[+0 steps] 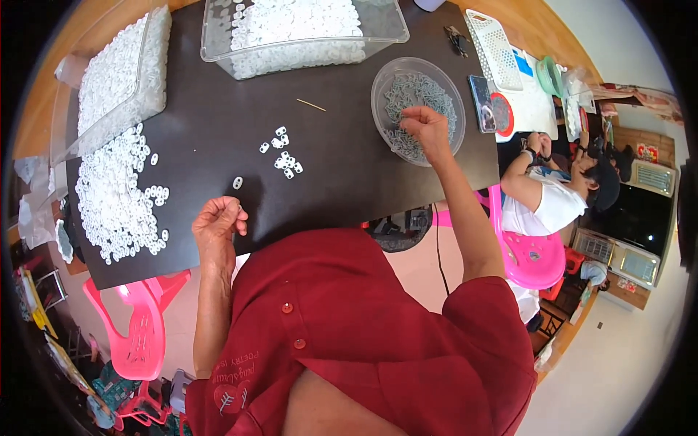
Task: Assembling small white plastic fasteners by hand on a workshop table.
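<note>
Head view: the right hand (427, 125) reaches into a round clear bowl (383, 86) of grey rings (422, 91) at the far right of the dark table (349, 167), fingertips pinched together among the rings; whether they clamp one I cannot tell. The left hand (218, 221) sits at the near edge of the table, fingers curled in on themselves, and it is too small to tell what, if anything, they hold. One white ring (238, 182) lies just beyond that hand. A small cluster of white rings (285, 154) lies in the middle of the table, well apart from both hands. A big heap of white rings (116, 196) spreads along the left side, below a clear tray (156, 58) full of the same. A second full clear bin (305, 33) stands at the far edge. A thin stick (310, 105) lies between that bin and the bowl. Another person (552, 196) sits to the right on a pink chair (534, 254).
</note>
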The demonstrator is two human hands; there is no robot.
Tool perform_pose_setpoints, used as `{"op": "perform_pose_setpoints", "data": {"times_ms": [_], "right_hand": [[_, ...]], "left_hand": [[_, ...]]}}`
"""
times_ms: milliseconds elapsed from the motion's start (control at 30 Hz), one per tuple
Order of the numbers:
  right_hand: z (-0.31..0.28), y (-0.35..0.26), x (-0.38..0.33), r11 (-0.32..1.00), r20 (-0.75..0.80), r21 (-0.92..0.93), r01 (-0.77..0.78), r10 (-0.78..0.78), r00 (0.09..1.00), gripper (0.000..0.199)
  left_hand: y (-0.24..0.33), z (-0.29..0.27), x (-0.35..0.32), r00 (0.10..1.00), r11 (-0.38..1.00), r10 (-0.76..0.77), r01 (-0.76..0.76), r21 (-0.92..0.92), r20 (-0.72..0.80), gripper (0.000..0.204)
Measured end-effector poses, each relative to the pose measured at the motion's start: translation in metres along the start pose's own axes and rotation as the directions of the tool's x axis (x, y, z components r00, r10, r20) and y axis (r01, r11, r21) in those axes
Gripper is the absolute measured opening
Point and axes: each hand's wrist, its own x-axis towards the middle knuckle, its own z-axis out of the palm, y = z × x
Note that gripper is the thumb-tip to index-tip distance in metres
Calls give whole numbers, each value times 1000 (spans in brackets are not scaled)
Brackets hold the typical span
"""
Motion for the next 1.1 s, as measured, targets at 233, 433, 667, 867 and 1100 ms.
{"op": "perform_pose_setpoints", "data": {"times_ms": [233, 433, 667, 867, 1100], "right_hand": [[-6, -3, 0, 984, 28, 139, -114, 111, 993, 17], [-11, -7, -9, 932, 17, 339, -124, 126, 992, 10], [-5, -31, -32, 844, 104, 480, -239, 216, 971, 12], [-2, -30, -37, 716, 134, 649, -257, 225, 965, 12], [-7, -29, -34, 678, 125, 679, -280, 268, 955, 13]], "left_hand": [[8, 19, 1, 999, 997, -2, -2, 75, 51, 9], [20, 81, 14, 967, 990, -21, -16, 140, 254, 9], [-13, 189, 49, 856, 855, 184, -382, 351, 483, 14], [-38, 234, 60, 666, 494, 452, -741, 455, 594, 11], [-45, 251, 68, 642, 468, 484, -764, 444, 595, 9]]}}
